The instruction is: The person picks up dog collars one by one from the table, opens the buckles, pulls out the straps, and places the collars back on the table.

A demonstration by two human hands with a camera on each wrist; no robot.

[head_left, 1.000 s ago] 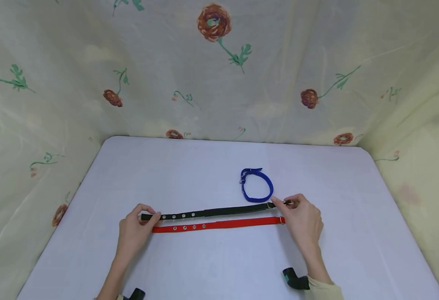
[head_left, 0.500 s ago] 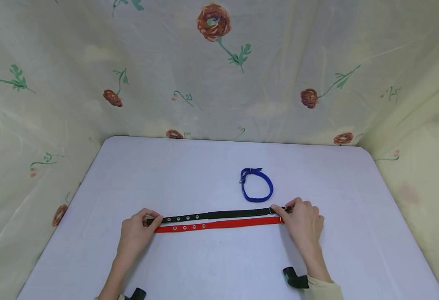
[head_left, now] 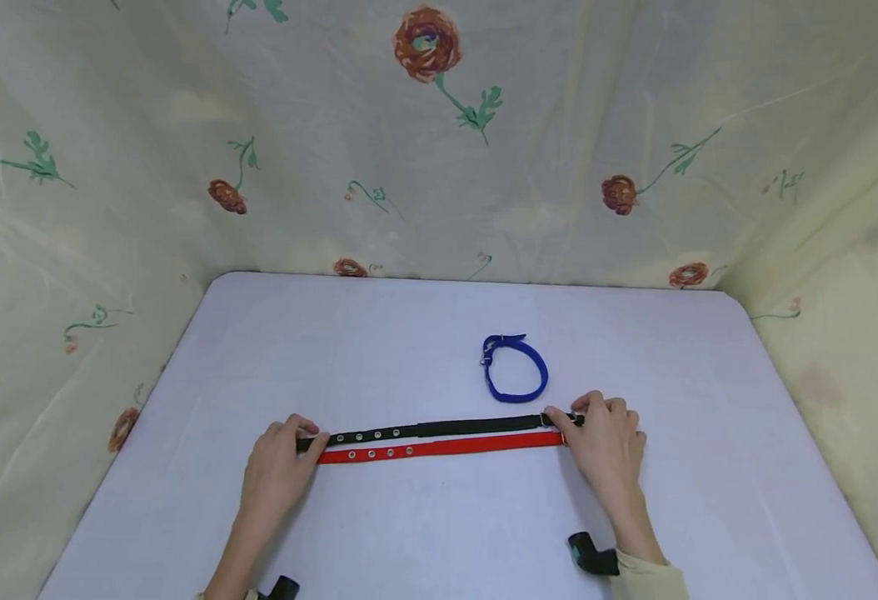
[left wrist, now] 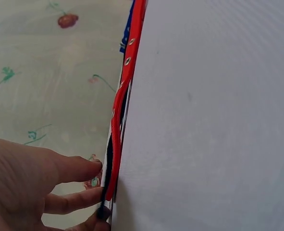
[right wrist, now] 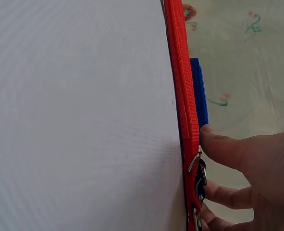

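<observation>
In my head view, the left hand [head_left: 277, 467] and right hand [head_left: 607, 442] are pinching the ends of the black eyeleted collar [head_left: 476, 426] at nine and three o'clock, keeping it straight across the white table [head_left: 439, 533]. Just beside it, the red collar [head_left: 476, 445] is lying at six o'clock; the blue collar [head_left: 517, 398] is looping at two. My right wrist view is revealing red-collar metal fittings that the head view is hiding.
</observation>
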